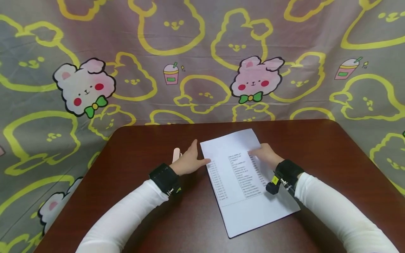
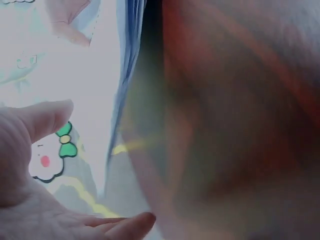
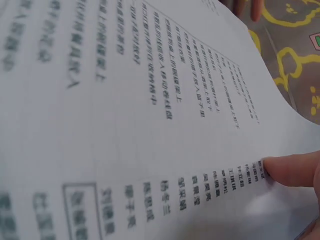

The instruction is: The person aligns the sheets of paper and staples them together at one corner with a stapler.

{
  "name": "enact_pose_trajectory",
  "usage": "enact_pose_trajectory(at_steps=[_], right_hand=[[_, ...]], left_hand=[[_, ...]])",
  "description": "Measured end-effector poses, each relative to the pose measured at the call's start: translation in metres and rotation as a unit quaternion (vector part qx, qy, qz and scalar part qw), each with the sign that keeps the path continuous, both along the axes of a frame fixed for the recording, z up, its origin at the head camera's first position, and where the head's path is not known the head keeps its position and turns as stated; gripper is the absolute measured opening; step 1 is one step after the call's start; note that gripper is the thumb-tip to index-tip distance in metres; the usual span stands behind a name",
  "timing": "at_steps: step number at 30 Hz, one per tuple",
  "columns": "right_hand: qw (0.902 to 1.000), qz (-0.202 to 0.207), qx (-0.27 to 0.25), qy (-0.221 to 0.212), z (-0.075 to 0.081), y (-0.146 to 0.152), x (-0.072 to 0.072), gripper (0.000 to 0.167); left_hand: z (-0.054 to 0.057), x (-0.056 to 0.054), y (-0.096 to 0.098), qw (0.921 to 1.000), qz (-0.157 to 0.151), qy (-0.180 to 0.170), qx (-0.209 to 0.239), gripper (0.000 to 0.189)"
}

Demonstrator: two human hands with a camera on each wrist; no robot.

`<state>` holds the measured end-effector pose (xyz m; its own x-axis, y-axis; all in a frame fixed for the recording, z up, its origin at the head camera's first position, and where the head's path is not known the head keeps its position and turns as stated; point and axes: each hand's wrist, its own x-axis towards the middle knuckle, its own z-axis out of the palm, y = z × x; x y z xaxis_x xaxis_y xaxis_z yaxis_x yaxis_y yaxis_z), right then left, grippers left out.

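Observation:
A stack of white paper sheets (image 1: 246, 214), the top one printed with columns of text, is tilted up off the brown table. My right hand (image 1: 267, 154) pinches its right edge, the thumb (image 3: 295, 170) lying on the printed face and the other fingers hidden behind. By the left edge is my left hand (image 1: 189, 161), fingers spread and thumb pointing to the paper; whether the thumb touches it I cannot tell. The left wrist view shows several layered sheet edges (image 2: 131, 45) beside that spread hand (image 2: 25, 155).
Just behind my left hand a pale pink, elongated object (image 1: 176, 154) lies on the dark brown table (image 1: 142, 140), partly hidden. A curtain (image 1: 202, 63) with yellow outlines and cartoon bears hangs beyond the table's far edge.

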<state>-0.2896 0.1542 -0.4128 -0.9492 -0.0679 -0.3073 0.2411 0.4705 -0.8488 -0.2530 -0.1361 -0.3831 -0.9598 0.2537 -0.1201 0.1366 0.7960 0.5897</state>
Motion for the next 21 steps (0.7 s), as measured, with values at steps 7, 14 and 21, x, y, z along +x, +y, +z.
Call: enact_pose_trajectory(at_steps=[7,14,21], right_hand=[[0.9980,-0.040,-0.045,-0.020,0.001,-0.003,0.003,0.053],[0.9971,-0.054,-0.049,-0.021,0.001,-0.006,0.005,0.053],[0.9991,-0.036,-0.023,0.002,-0.003,-0.006,0.000,0.052]], left_hand=[[-0.012,-0.009,0.003,0.9875,0.041,-0.082,0.128,0.084],[-0.018,-0.019,0.009,0.9736,0.061,-0.084,0.203,0.040],[-0.019,-0.023,0.017,0.9747,0.100,-0.058,0.191,0.028]])
